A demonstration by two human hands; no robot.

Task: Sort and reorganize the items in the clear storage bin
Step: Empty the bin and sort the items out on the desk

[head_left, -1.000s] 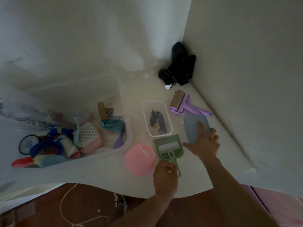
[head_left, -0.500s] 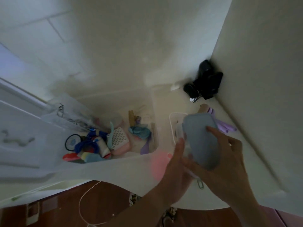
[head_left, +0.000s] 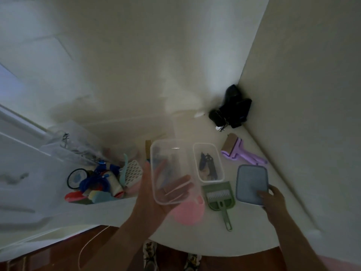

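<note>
No readable writing or brand on anything – too dim and blurred. Clear storage bin (head_left: 109, 200) sits at the surface's left edge, packed with mixed items. Left hand (head_left: 156, 194) is just right of the bin, palm up, fingers fairly straight under an empty clear container (head_left: 172, 171) it carries. Pink round item (head_left: 188, 214) lies under that hand near the front edge. Small clear tub (head_left: 208, 162) with dark bits sits mid-surface, green dustpan (head_left: 219, 197) in front of it. Right hand (head_left: 273, 198) grips the grey-blue lid (head_left: 251, 183) by its near corner – thumb on top, towards the right edge. Purple roller (head_left: 239, 152) lies behind it.
</note>
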